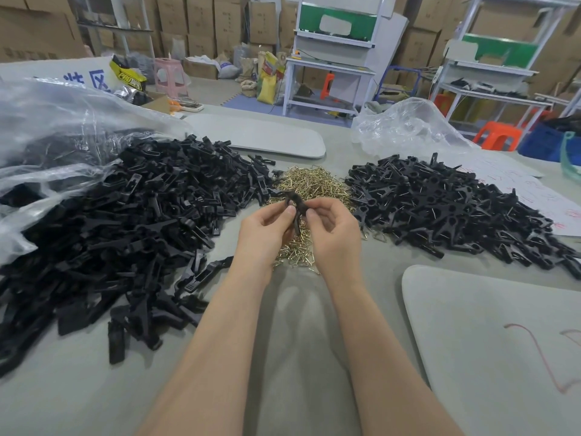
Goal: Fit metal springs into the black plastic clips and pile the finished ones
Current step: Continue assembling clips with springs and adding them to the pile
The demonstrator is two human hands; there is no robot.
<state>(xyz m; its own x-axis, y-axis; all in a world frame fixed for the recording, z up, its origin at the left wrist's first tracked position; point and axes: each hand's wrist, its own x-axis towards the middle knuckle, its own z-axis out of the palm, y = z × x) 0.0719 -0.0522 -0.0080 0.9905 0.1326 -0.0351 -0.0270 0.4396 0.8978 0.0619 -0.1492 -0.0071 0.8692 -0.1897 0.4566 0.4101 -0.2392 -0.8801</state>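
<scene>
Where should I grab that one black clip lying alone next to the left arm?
Probably from above, pinching its two long sides near the middle: the black clip lies flat on the table, long and slim.

Bare surface [292, 325] runs from the near edge up the middle to the heap of springs [314, 184], walled toward the left edge by the pile of black clip parts [125, 231] and toward the right by the pile of assembled clips [456, 209], with a grey pad [503, 341] filling the near right corner.
</scene>
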